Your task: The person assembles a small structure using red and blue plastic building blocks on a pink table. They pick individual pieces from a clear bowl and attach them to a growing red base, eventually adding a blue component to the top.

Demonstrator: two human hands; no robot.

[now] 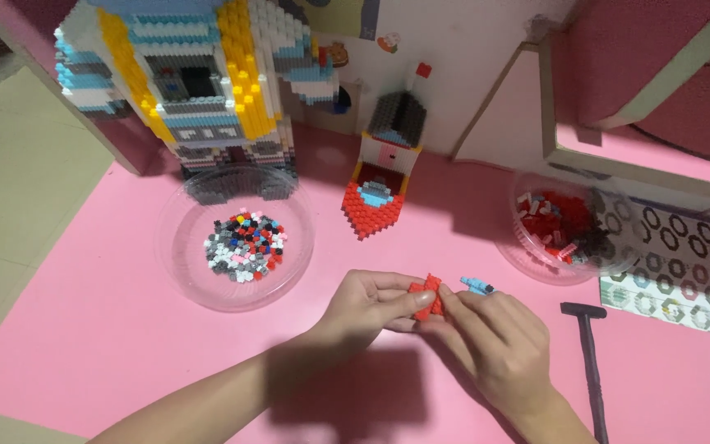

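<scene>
My left hand [367, 308] and my right hand [495, 345] meet over the pink table [125, 329], both pinching a small red assembly of tiny bricks [427, 298]. A little blue and grey brick piece [478, 286] lies on the table just beyond my right fingers. Straight ahead stands a small brick model with a red heart-shaped base and a dark grey roof [381, 177].
A clear round bowl [182, 247] of mixed tiny bricks sits at the left. A second clear bowl [519, 247] with red, white and grey bricks is at the right. A large multicoloured brick building [182, 82] stands at the back left. A dark hammer-shaped tool [590, 362] lies at the right, next to a patterned sheet [684, 279].
</scene>
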